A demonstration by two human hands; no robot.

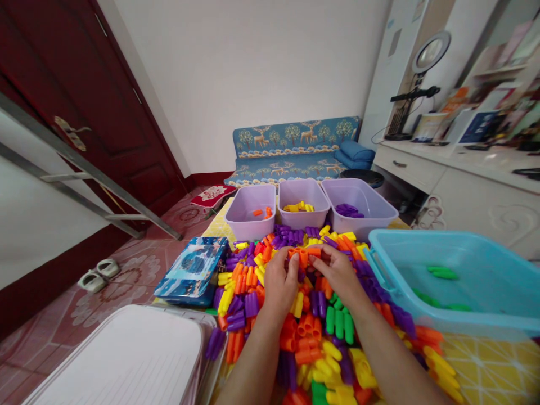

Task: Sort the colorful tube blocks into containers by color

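Observation:
A big heap of short plastic tube pieces (307, 332), orange, yellow, purple and green, covers the table in front of me. My left hand (280, 281) and my right hand (337, 273) rest on the heap side by side. Both pinch a joined strip of orange pieces (302, 254) at the far end of the heap, the left at its left end, the right at its right end. Three lilac bins stand behind the heap: the left bin (251, 216) holds a few orange pieces, the middle bin (302, 209) yellow ones, the right bin (358, 209) purple ones.
A light blue tub (455, 292) with a few green pieces stands at the right. A white lidded box (122, 360) is at the lower left, a blue printed case (194, 270) beside the heap. A ladder, a dark red door, sandals and a blue sofa lie beyond.

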